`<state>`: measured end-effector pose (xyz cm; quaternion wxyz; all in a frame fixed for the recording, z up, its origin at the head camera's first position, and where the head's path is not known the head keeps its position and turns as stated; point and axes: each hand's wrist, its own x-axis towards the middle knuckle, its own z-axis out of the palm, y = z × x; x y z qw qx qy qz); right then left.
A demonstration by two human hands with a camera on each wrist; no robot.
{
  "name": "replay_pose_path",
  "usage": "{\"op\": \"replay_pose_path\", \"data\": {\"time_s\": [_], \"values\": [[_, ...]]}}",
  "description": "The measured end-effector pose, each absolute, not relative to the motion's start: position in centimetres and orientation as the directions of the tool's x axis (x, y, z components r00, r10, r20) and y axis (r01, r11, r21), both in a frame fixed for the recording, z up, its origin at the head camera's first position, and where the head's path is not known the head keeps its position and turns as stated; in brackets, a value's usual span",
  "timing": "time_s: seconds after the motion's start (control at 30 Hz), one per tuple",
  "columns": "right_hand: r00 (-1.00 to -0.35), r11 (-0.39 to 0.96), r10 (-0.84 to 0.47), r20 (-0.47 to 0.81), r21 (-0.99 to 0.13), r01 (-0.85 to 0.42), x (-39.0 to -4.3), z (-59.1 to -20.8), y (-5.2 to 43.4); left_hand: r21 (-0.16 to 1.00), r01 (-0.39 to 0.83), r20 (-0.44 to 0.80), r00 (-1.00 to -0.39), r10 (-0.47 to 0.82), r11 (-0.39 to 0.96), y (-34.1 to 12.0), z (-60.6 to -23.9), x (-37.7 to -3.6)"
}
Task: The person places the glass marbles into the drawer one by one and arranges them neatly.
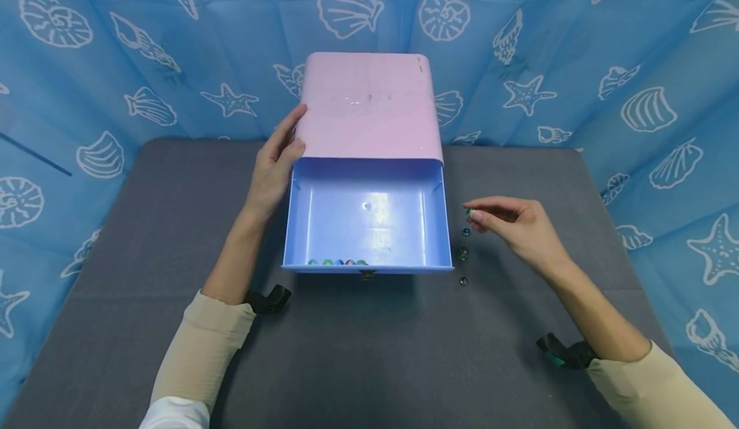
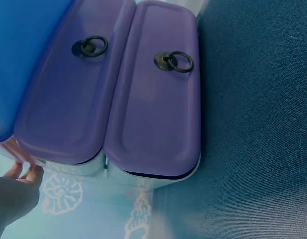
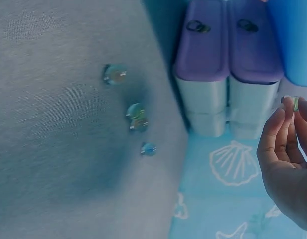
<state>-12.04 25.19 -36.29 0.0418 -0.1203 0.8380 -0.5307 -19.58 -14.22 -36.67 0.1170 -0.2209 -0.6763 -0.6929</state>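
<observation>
A small storage cabinet with a pink top (image 1: pixel 369 105) stands at the back of the table, its blue top drawer (image 1: pixel 369 214) pulled out. Several glass marbles (image 1: pixel 339 262) lie along the drawer's front wall, partly hidden by its rim. My left hand (image 1: pixel 274 159) rests against the cabinet's left side, fingers fairly straight, the thumb near the front edge. To the right of the drawer, my right hand (image 1: pixel 516 224) pinches a green marble (image 1: pixel 470 211) between thumb and fingertips, level with the drawer's middle. Below that hand, more marbles (image 1: pixel 464 253) lie in a row on the table.
Two closed purple drawers (image 2: pixel 156 109) with ring pulls sit under the top drawer, seen in both wrist views. A grey cloth (image 1: pixel 369 365) covers the table. Behind and at both sides hangs a blue curtain (image 1: pixel 231 50) with shell and starfish prints.
</observation>
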Motion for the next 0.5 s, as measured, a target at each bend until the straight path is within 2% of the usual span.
{"op": "replay_pose_path", "data": {"time_s": [0.5], "values": [[-0.950, 0.403, -0.283, 0.135, -0.882, -0.245, -12.8, -33.3, 22.9, 0.878, 0.476, 0.479, -0.867, 0.141, -0.052, -14.2, -36.3, -19.4]]}}
